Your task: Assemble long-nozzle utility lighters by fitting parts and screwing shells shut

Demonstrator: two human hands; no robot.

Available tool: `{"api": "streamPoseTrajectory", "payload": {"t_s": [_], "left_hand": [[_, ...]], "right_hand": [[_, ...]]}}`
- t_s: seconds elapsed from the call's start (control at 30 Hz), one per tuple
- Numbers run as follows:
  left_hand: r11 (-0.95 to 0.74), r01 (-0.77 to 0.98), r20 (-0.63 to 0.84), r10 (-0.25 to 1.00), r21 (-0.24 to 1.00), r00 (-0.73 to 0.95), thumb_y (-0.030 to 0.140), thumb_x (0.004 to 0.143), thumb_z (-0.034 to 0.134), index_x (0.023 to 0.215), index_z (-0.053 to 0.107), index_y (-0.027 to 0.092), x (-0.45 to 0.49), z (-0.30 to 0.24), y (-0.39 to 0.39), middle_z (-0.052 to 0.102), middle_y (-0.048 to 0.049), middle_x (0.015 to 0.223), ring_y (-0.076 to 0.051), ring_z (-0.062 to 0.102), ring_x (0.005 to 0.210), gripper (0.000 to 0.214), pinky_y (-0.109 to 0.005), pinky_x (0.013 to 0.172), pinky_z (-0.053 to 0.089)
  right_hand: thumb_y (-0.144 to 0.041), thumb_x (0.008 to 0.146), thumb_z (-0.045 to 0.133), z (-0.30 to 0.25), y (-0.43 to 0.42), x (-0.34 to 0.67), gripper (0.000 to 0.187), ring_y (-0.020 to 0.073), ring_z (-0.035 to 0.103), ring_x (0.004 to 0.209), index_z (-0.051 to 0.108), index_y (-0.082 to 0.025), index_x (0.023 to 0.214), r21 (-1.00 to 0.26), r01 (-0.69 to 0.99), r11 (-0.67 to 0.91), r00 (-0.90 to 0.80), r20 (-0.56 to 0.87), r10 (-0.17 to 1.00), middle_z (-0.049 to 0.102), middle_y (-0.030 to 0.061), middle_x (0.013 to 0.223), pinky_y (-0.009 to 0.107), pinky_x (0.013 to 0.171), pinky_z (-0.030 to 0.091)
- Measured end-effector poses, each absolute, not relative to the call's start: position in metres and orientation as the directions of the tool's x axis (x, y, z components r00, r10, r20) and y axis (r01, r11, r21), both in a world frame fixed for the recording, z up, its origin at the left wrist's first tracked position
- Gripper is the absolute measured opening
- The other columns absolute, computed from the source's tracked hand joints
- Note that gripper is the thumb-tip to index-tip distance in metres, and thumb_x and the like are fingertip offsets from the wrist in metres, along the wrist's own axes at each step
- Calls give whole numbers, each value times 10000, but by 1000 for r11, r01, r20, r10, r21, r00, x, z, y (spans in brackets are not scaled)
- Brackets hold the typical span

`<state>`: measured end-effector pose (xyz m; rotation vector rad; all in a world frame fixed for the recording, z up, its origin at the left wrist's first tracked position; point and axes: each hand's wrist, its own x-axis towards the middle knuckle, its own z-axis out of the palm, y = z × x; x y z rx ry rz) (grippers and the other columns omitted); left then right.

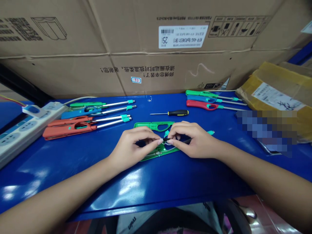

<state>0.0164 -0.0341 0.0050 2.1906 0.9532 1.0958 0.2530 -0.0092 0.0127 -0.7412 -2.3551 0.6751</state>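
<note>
My left hand (134, 146) and my right hand (197, 139) meet over an opened green long-nosed lighter. Between their fingertips is a small black part (166, 139), pinched from both sides; a thin pale wire loops just below it. Under my hands lies one green shell half (159, 152) with a clear part inside, partly hidden by my fingers. Just behind sits the other green shell half (141, 125), which has a trigger opening. A turquoise tip (210, 132) shows beyond my right hand.
Several long lighters, including an orange one (68, 130), lie left beside a white power strip (29, 123). A screwdriver (177, 113) lies behind my hands. At back right are more lighters, including a red one (202, 105), and a taped parcel (275, 97). A large cardboard box (136, 39) closes the back.
</note>
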Motion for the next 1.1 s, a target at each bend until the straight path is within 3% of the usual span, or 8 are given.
{"api": "streamPoseTrajectory", "payload": {"t_s": [0.37,0.53,1.1], "left_hand": [[-643,392,461,756,658,465,216,927,669,860,757,142,17,7,-33,727,-48,789,-133,658,685,133,-236,653,529],[-658,382,479,743,649,467,207,906,685,953,757,148,17,8,-35,726,-49,808,-133,659,695,104,-238,667,540],[-688,381,512,719,618,470,190,903,693,929,761,156,16,6,-34,754,-53,818,-141,683,700,81,-245,671,551]], "right_hand": [[-180,911,647,13,-12,253,63,121,569,724,624,-181,852,-602,343,721,-679,371,633,645,-4,792,296,782,441],[-189,915,641,14,-11,253,67,125,562,719,620,-184,851,-599,348,722,-682,366,633,643,0,790,302,776,441],[-181,912,649,13,-11,254,61,126,562,721,624,-182,856,-595,346,726,-684,369,629,644,1,790,296,776,439]]}}
